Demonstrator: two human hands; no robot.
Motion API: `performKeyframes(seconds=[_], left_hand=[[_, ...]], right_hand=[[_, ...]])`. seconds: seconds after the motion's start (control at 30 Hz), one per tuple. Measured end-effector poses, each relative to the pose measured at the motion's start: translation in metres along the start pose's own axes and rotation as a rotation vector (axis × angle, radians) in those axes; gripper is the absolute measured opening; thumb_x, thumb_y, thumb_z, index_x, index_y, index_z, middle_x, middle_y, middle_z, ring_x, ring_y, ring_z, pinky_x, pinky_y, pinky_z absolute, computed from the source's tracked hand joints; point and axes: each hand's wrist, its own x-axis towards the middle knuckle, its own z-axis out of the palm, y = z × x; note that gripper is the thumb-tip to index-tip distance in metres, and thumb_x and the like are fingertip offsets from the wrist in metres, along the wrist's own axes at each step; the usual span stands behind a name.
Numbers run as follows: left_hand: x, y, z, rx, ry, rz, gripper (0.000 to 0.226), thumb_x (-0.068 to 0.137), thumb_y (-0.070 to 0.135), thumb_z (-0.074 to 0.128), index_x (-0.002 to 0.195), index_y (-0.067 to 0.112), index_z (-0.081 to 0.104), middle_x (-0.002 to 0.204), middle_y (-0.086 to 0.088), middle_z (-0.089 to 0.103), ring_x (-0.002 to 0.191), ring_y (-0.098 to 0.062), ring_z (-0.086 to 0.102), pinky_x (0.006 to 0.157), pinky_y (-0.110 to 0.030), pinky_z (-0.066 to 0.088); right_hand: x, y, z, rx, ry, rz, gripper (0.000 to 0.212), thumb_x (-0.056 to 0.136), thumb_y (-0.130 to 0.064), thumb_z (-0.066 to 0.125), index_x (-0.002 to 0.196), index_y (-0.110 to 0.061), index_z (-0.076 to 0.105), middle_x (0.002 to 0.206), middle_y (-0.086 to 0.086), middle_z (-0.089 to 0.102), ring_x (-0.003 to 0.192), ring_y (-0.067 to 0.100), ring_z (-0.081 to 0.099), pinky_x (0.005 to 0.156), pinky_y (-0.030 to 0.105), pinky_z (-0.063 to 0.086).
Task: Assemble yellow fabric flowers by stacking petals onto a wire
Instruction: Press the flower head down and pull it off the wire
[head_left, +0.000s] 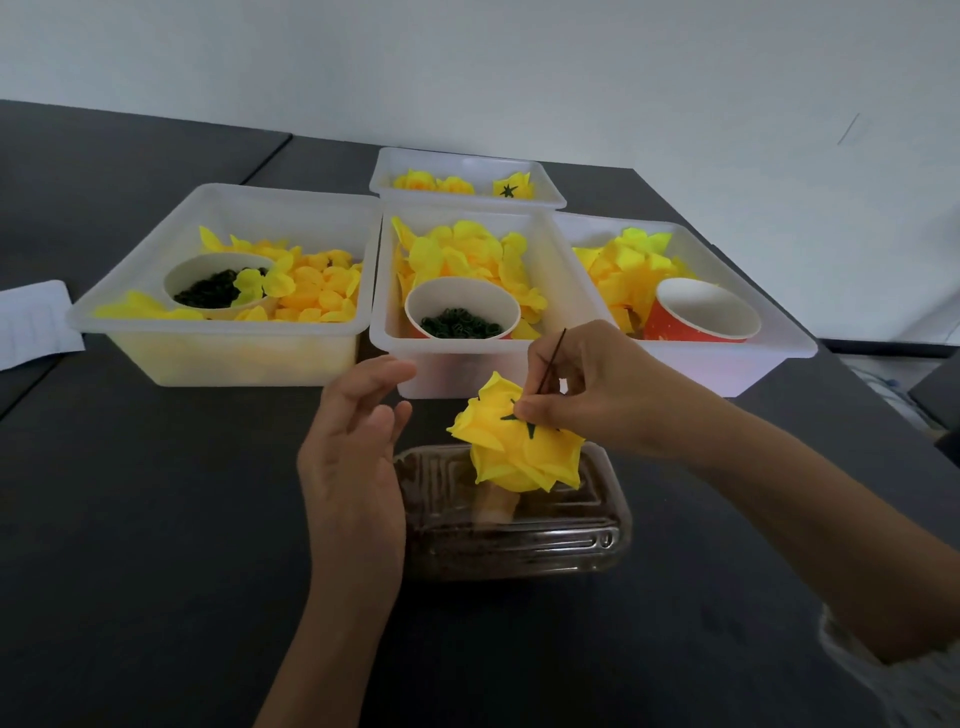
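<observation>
A yellow fabric flower (511, 447) hangs upside down over a clear plastic box (571, 540), its green star-shaped calyx (524, 421) facing up. A thin dark wire (551, 360) sticks up out of the calyx. My right hand (587, 389) pinches the wire just above the calyx with thumb and fingertips. My left hand (358, 441) hovers left of the flower, apart from it, fingers relaxed and holding nothing. The wire's lower end is hidden inside the petals.
Three white bins stand behind: the left bin (156, 312) and middle bin (387, 332) hold loose petals and cups of green rings, the right bin (779, 338) petals and a red cup (701, 312). A small far tray (550, 192) holds finished flowers. A paper (31, 322) lies at left.
</observation>
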Motion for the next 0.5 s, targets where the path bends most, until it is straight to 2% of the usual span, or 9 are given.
performKeyframes(seconds=[0.07, 0.13, 0.23, 0.37, 0.5], left_hand=[[0.000, -0.001, 0.001, 0.058, 0.007, -0.003, 0.028, 0.083, 0.028, 0.049, 0.100, 0.032, 0.071, 0.114, -0.002, 0.065, 0.120, -0.021, 0.057, 0.098, -0.037, 0.046], [-0.001, -0.002, 0.001, 0.181, 0.004, -0.001, 0.024, 0.087, 0.023, 0.051, 0.102, 0.024, 0.070, 0.112, -0.002, 0.065, 0.115, -0.019, 0.059, 0.098, -0.038, 0.047], [-0.001, -0.002, 0.003, 0.331, -0.005, 0.007, 0.024, 0.090, 0.014, 0.048, 0.104, 0.017, 0.068, 0.106, 0.004, 0.066, 0.108, -0.012, 0.061, 0.091, -0.025, 0.050], [-0.002, 0.002, 0.007, 0.423, -0.022, 0.010, 0.022, 0.090, 0.013, 0.050, 0.102, 0.021, 0.066, 0.104, 0.006, 0.066, 0.102, -0.007, 0.061, 0.082, -0.014, 0.046], [-0.003, 0.006, 0.008, 0.476, -0.035, 0.018, 0.022, 0.094, 0.005, 0.051, 0.103, 0.020, 0.065, 0.104, 0.002, 0.066, 0.101, -0.009, 0.062, 0.083, -0.020, 0.048]], right_hand=[[-0.002, 0.000, 0.001, 0.019, 0.010, -0.005, 0.015, 0.083, -0.010, 0.073, 0.073, -0.002, 0.066, 0.066, -0.001, 0.064, 0.059, -0.003, 0.053, 0.057, 0.009, 0.042], [-0.002, -0.001, 0.001, 0.012, 0.018, -0.011, 0.015, 0.083, -0.010, 0.073, 0.073, -0.001, 0.065, 0.064, -0.002, 0.062, 0.060, -0.002, 0.053, 0.057, 0.009, 0.042], [-0.002, -0.001, 0.003, -0.023, 0.026, -0.006, 0.015, 0.083, -0.012, 0.073, 0.073, -0.003, 0.066, 0.063, -0.005, 0.060, 0.060, -0.005, 0.053, 0.056, 0.008, 0.041], [-0.003, -0.001, 0.002, -0.131, 0.045, 0.018, 0.018, 0.083, -0.024, 0.074, 0.077, -0.008, 0.069, 0.066, -0.008, 0.058, 0.065, -0.009, 0.053, 0.058, 0.008, 0.041], [-0.003, -0.015, -0.008, -0.164, 0.065, 0.004, 0.018, 0.081, -0.024, 0.076, 0.072, -0.010, 0.070, 0.062, -0.006, 0.063, 0.055, -0.002, 0.052, 0.053, 0.013, 0.037]])
